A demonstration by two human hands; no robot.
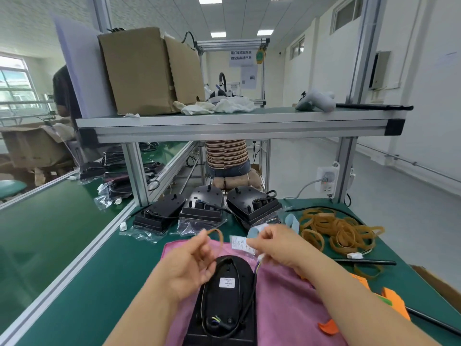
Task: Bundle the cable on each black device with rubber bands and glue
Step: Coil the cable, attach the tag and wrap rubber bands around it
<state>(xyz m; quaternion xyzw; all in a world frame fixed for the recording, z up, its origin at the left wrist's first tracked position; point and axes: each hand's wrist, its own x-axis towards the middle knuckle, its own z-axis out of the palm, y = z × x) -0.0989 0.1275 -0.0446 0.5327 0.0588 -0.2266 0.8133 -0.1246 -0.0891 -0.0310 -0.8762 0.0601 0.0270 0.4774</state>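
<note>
Black device flat on pink cloth, 6 o'clock on the surface, cable looped over its back. Left grip pinching a rubber band, likely for wrapping; right grip pinching the cable's end clear.

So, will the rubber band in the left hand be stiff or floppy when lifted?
Probably floppy: the rubber band bends in a loose loop above the left hand pinching it. Likely very light, being a thin flat strip. The pile of bands lies tangled, so one may drag others.
</note>
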